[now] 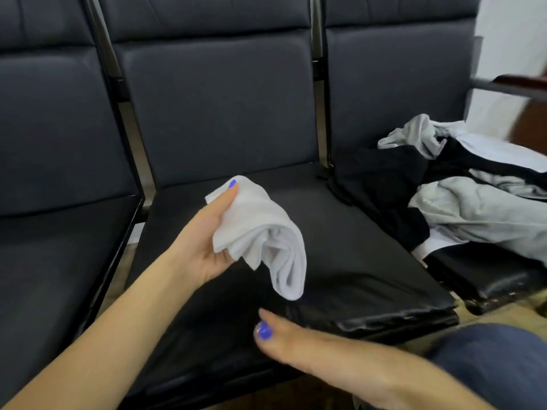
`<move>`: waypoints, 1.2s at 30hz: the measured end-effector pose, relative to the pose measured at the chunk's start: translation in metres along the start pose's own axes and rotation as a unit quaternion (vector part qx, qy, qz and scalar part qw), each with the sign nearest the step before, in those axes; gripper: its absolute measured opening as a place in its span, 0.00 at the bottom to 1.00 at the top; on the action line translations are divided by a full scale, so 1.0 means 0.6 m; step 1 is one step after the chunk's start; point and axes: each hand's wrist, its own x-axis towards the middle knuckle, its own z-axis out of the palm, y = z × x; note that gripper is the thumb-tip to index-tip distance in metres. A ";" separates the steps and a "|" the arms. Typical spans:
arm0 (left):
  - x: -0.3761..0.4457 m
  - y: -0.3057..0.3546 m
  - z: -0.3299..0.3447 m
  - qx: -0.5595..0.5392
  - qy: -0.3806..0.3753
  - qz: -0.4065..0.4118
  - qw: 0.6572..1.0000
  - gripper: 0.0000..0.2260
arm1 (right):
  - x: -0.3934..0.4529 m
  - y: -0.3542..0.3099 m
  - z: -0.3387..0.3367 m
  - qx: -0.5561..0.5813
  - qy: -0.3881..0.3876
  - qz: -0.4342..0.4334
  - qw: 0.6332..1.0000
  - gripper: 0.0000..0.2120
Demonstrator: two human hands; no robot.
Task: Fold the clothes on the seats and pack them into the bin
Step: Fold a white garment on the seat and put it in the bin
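Head view: right hand nearest, low over the front of the middle seat, holding nothing; how its fingers lie is unclear. Beyond it, left hand grips a white cloth, fingers curled round it. Farther right, clothes pile on the next seat.

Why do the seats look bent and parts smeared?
Head view: the wide-angle lens bows the seat backs; motion blurs the right hand and the dark shape at the right edge; the white cloth in the left hand stays fairly sharp; soft glare on the seat's front edge.
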 end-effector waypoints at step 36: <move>0.008 -0.160 0.117 0.280 -0.263 0.027 0.923 0.20 | -0.448 0.169 -0.239 0.432 0.412 -0.302 0.743 0.32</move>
